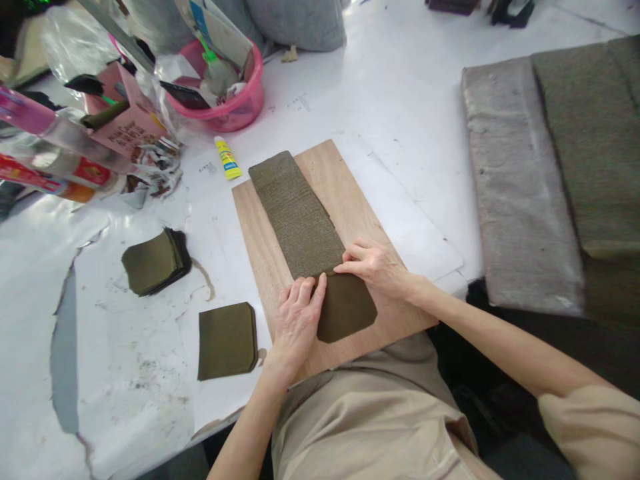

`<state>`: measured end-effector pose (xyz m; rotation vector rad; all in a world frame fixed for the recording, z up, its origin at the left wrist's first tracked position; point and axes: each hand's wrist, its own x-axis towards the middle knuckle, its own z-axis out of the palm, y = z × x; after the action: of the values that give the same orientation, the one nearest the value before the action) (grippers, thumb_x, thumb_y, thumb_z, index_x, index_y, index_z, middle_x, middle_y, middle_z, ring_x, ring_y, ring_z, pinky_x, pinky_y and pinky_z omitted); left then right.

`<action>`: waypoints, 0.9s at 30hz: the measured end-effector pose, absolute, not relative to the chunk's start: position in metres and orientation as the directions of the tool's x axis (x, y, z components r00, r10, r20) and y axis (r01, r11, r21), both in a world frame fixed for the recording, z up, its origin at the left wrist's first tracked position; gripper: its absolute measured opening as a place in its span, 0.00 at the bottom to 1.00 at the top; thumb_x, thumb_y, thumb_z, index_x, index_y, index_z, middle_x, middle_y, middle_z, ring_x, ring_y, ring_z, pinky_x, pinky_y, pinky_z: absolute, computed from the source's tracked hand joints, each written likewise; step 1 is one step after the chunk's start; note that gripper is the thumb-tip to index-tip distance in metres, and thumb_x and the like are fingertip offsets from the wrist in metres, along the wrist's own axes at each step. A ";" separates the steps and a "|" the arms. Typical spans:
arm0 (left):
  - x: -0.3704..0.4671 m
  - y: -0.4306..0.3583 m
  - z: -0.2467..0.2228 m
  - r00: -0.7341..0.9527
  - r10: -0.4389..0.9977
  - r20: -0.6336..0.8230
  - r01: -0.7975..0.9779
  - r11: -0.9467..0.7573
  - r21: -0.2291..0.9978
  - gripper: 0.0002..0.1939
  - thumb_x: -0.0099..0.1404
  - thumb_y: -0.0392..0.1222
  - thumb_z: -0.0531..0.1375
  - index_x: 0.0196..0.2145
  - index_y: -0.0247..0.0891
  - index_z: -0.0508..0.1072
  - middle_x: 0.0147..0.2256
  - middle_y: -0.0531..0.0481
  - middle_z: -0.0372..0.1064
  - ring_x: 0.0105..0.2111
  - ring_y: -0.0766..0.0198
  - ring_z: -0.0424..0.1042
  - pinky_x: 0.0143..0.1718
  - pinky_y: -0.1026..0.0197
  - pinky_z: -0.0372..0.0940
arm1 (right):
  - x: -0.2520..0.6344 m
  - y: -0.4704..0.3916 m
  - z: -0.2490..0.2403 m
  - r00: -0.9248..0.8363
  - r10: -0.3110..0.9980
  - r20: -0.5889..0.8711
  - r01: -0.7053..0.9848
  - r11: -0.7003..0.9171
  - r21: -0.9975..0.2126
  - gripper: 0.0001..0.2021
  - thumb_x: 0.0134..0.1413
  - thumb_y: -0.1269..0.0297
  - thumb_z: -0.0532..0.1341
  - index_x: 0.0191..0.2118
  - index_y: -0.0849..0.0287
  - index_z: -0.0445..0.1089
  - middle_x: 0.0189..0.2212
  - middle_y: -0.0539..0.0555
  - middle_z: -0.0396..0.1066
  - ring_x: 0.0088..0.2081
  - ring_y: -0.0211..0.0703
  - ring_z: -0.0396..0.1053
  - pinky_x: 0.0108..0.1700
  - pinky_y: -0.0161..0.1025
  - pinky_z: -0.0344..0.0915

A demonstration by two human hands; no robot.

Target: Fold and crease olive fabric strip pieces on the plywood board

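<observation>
A long, textured olive-grey fabric strip lies on a thin wooden board. At its near end is a smooth dark-olive fabric piece with cut corners. The two pieces meet along a crosswise edge. My left hand is closed at the left part of that edge, its thumb touching the seam. On the right, my right hand pinches the same edge with fingers curled. My fingertips hide part of the join.
Stacks of cut olive pieces lie left of the board. A yellow glue tube and a pink basket of supplies sit beyond. Bottles stand far left. Folded grey-olive fabric covers the right side.
</observation>
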<state>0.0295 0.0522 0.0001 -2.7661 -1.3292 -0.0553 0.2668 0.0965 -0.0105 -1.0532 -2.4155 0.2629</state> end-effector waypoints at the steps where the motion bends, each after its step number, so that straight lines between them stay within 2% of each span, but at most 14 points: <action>1: 0.030 0.053 0.002 0.635 0.771 0.055 0.773 -0.633 -0.053 0.25 0.68 0.30 0.52 0.62 0.33 0.59 0.51 0.38 0.65 0.52 0.50 0.63 0.53 0.49 0.61 | 0.267 0.096 -0.011 -0.582 0.729 0.360 0.633 0.684 -0.362 0.12 0.66 0.70 0.54 0.42 0.58 0.76 0.35 0.55 0.70 0.39 0.41 0.62 0.41 0.37 0.62; 4: 0.032 0.055 0.005 0.657 0.753 0.039 0.754 -0.654 -0.057 0.25 0.68 0.29 0.52 0.62 0.32 0.58 0.51 0.39 0.65 0.52 0.52 0.63 0.54 0.50 0.60 | 0.268 0.095 -0.012 -0.578 0.729 0.367 0.628 0.685 -0.370 0.13 0.66 0.70 0.53 0.42 0.58 0.76 0.36 0.55 0.69 0.39 0.41 0.62 0.41 0.37 0.62; 11: 0.035 0.059 0.009 0.666 0.746 -0.021 0.743 -0.665 -0.077 0.27 0.68 0.30 0.52 0.64 0.36 0.56 0.50 0.41 0.65 0.50 0.53 0.64 0.51 0.51 0.61 | 0.266 0.093 -0.011 -0.570 0.735 0.367 0.637 0.678 -0.368 0.13 0.66 0.71 0.53 0.44 0.58 0.76 0.35 0.56 0.68 0.39 0.41 0.63 0.42 0.38 0.63; 17: 0.041 0.062 0.011 0.675 0.737 -0.034 0.732 -0.674 -0.104 0.26 0.69 0.31 0.52 0.64 0.38 0.57 0.47 0.41 0.65 0.46 0.53 0.65 0.47 0.50 0.62 | 0.271 0.095 -0.016 -0.565 0.717 0.408 0.618 0.696 -0.366 0.13 0.66 0.70 0.53 0.41 0.59 0.75 0.35 0.55 0.68 0.38 0.41 0.63 0.41 0.38 0.63; 27: 0.046 0.067 0.012 0.686 0.726 -0.047 0.725 -0.687 -0.041 0.27 0.68 0.27 0.50 0.63 0.37 0.57 0.49 0.41 0.64 0.48 0.54 0.63 0.48 0.53 0.61 | 0.282 0.095 -0.013 -0.547 0.736 0.399 0.636 0.675 -0.373 0.14 0.66 0.71 0.52 0.41 0.59 0.76 0.34 0.55 0.69 0.37 0.40 0.62 0.39 0.36 0.63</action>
<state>0.0457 0.0672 0.0121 -2.8668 -1.2341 0.0920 0.2816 0.0951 -0.0128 -1.0572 -2.3576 0.2498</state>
